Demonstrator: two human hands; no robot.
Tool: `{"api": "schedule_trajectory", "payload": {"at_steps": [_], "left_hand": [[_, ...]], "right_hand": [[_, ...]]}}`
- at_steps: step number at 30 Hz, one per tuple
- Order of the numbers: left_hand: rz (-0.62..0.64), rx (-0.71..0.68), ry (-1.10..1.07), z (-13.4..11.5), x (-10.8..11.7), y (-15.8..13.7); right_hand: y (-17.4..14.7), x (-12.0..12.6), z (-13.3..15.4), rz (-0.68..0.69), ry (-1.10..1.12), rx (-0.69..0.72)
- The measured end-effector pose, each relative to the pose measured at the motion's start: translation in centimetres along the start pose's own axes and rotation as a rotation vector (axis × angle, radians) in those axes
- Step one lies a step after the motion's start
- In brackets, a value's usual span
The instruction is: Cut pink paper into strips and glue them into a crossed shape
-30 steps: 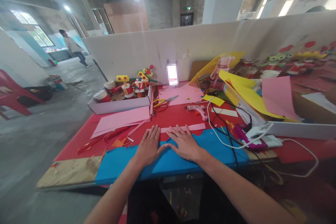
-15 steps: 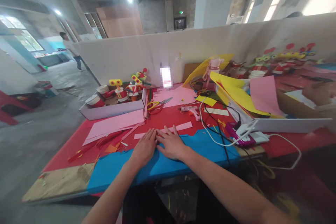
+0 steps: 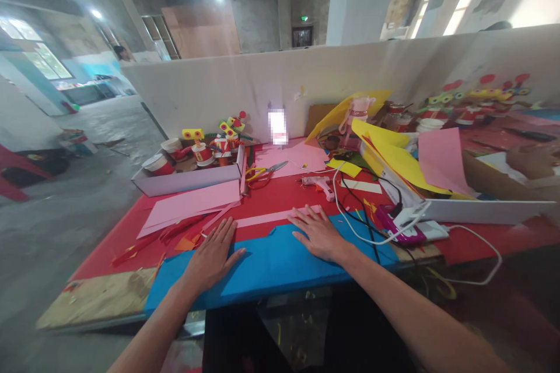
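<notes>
Pink paper strip (image 3: pixel 265 219) lies on the red-covered worktop (image 3: pixel 280 195), with clutter on several sides. Beyond it are yellow-handled scissors (image 3: pixel 268 171) and a pink glue gun (image 3: pixel 317 185). Pink sheets (image 3: pixel 192 207) and orange scraps (image 3: pixel 188 242) lie to the left; farther back, a white box (image 3: pixel 188 182) holds cup figures. To the right, white and black cables run to a purple power strip (image 3: pixel 400 226), crowding that side near the right hand (image 3: pixel 317 233). A blue sheet (image 3: pixel 280 268) fills the near edge.

The strip stretches between the two hands, both palm-down, thumbs out. The right fingers, slightly spread, rest on its right end; the left hand (image 3: pixel 215 253), fingers closer together, is at its left end, whether touching I cannot tell.
</notes>
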State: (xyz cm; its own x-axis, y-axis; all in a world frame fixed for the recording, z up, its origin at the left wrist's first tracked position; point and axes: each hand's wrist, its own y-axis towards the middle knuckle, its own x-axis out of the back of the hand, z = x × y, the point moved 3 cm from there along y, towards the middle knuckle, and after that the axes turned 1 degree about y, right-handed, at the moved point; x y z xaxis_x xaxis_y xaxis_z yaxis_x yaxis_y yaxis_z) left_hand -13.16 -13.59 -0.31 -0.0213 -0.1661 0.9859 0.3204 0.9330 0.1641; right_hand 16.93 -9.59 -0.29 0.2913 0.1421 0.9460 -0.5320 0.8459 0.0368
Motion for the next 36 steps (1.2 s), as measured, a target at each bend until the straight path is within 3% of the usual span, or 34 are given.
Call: {"api": "schedule_trajectory", "payload": {"at_steps": [6, 9, 12, 15, 19, 22, 25, 28, 30, 32, 34, 36], "left_hand": [[0.066, 0.095, 0.075, -0.2, 2.4, 1.3], [-0.01, 0.036, 0.094, -3.3, 3.9, 4.3], [0.102, -0.1, 0.04, -7.1, 3.8, 7.2], [0.18, -0.116, 0.076, -9.3, 3.0, 8.8], [0.174, -0.138, 0.107, -9.3, 2.2, 9.4], [0.137, -0.045, 0.025, -7.2, 3.2, 10.4], [-0.032, 0.1, -0.26, -4.3, 5.9, 12.7], [-0.087, 0.188, -0.872, -2.5, 7.3, 15.1], [-0.039, 0.241, -1.287, -2.6, 6.4, 16.1], [0.004, 0.254, -1.533, -3.4, 4.5, 16.6], [-0.056, 0.288, -1.64, -4.1, 2.5, 16.5], [-0.047, 0.301, -1.638, -4.8, 0.8, 16.3]], "right_hand": [[-1.2, 0.0, -1.0, -0.116, -0.036, -0.03], [-1.2, 0.0, -0.9, -0.126, -0.044, -0.039], [-1.1, 0.1, -0.6, -0.123, -0.047, -0.035], [-1.1, 0.2, -0.6, -0.128, -0.047, -0.043], [-1.6, 1.0, -0.1, -0.215, 0.014, -0.039], [-1.7, 2.8, 0.8, -0.443, 0.174, -0.01], [0.0, 4.3, 1.3, -0.685, 0.436, -0.061], [4.8, 4.0, 1.4, -0.661, 0.871, -0.117], [8.6, 3.1, 1.7, -0.541, 1.138, -0.101], [11.6, 2.1, 2.1, -0.375, 1.357, 0.01], [13.3, 1.1, 2.1, -0.286, 1.525, 0.029], [13.9, 0.3, 1.6, -0.318, 1.592, -0.025]]}}
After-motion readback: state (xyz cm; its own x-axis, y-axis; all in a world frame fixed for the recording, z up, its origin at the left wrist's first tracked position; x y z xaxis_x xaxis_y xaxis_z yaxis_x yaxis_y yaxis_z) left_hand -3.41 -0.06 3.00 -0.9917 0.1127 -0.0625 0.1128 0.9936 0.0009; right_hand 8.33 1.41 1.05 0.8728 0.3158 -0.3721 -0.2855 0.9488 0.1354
